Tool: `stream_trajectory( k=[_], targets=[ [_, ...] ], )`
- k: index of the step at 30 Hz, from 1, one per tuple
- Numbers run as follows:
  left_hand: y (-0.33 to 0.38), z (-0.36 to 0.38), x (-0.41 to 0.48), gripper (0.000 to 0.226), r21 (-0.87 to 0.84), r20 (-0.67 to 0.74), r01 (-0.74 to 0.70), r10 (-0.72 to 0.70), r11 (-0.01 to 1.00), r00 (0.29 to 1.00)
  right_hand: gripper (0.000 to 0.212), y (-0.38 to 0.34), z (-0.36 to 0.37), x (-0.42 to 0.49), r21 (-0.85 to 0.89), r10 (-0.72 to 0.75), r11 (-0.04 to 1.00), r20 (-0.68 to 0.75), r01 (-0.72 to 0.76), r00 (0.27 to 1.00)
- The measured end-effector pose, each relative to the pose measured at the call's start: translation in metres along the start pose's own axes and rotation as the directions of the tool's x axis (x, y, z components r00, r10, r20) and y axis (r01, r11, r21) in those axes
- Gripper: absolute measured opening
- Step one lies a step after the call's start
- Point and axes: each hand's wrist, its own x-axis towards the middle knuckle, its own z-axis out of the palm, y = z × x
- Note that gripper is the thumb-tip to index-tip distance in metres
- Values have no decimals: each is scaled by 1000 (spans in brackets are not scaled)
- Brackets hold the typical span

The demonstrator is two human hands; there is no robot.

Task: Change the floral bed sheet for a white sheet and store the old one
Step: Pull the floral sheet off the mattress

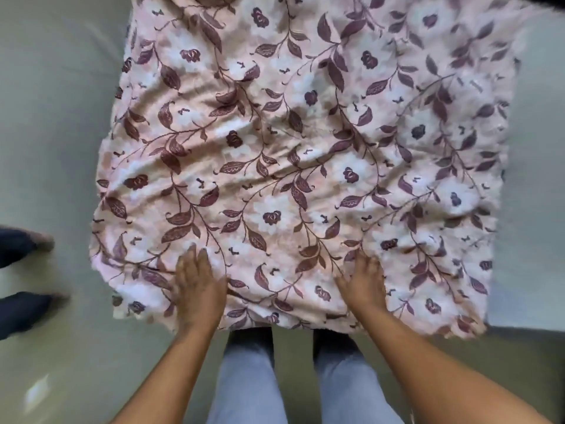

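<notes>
- At the far left edge two dark trouser legs (pixel 18 270) of another person come into view, well apart from the sheet; they are blurred and the feet are not clear.
- The left hand (pixel 198 289) lies flat on the floral sheet near its front edge; the palm is down and the fingers are straight and a little spread, so it holds nothing and only presses on the cloth.
- The floral sheet (pixel 305 148) lies spread as a wide, wrinkled rectangle in the middle of the view, on a pale grey-green surface (pixel 55 117); it is pink with white flowers and dark purple leaves; I cannot tell if the surface is the floor or a mattress.
- The person's own legs in light blue jeans (pixel 247 387) stand just beside the front edge of the sheet, between the two arms.
- The right hand (pixel 363 286) also rests flat on the sheet near the front edge; its fingers are straight and close together, gripping nothing.
</notes>
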Motion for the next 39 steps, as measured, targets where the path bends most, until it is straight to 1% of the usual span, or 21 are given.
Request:
stream_trajectory(
  k=[3,6,9,12,15,17,19,21,22,23,25,27,28,29,30,31,33,34,35,37,39],
  targets=[
    [32,47,-31,78,92,89,-89,81,992,993,95,71,-3,11,103,187,977,10,-187,982],
    [71,80,-54,76,144,172,-175,150,974,974,96,140,-7,22,181,311,935,0,-305,951],
    [110,106,-76,79,165,250,-241,196,956,948,101,204,-17,35,247,370,901,-8,-357,929],
    [155,131,-103,78,197,262,-322,267,926,927,104,264,-26,50,334,429,851,3,-405,903],
    [193,154,-124,82,173,309,-388,325,905,894,101,301,-36,63,399,479,802,16,-445,877],
    [218,168,-139,84,124,346,-402,340,907,874,86,320,-44,72,468,470,776,16,-422,882],
    [247,179,-158,82,77,371,-417,362,906,855,61,336,-53,75,520,447,758,25,-393,894],
    [276,185,-178,79,-16,399,-420,390,908,830,31,345,-67,69,521,352,782,81,-341,932],
    [290,185,-189,78,-49,414,-431,411,901,812,15,345,-70,65,553,302,772,115,-314,946],
    [303,183,-201,77,-77,419,-453,441,888,793,12,344,-75,59,613,255,734,149,-292,955],
    [323,181,-223,73,-123,431,-489,491,863,757,14,335,-83,42,785,151,548,245,-287,958],
    [338,177,-242,73,-209,448,-496,533,843,718,23,323,-86,28,882,45,351,319,-314,947],
    [343,175,-252,72,-255,457,-490,551,834,699,22,314,-94,15,904,-20,280,342,-323,940],
    [347,174,-260,68,-302,458,-475,563,826,688,14,304,-102,3,913,-80,237,358,-331,930],
    [350,171,-269,61,-339,441,-439,553,832,707,5,296,-109,-8,915,-129,230,367,-332,921],
    [354,168,-276,53,-383,404,-392,533,836,743,6,291,-114,-16,912,-180,245,376,-329,909],
    [360,162,-288,38,-455,321,-255,424,853,847,11,283,-121,-27,904,-249,290,387,-313,888],
    [361,158,-293,29,-455,248,-220,360,863,899,12,281,-128,-32,902,-273,323,378,-286,885],
    [364,151,-297,21,-442,183,-198,304,875,935,12,280,-137,-37,907,-304,329,366,-263,880],
    [371,140,-302,11,-455,103,-145,214,878,971,10,276,-153,-42,908,-330,345,353,-236,875],
    [383,127,-306,13,-507,40,-101,141,856,989,13,274,-172,-43,907,-341,361,345,-217,874]
  ],
)
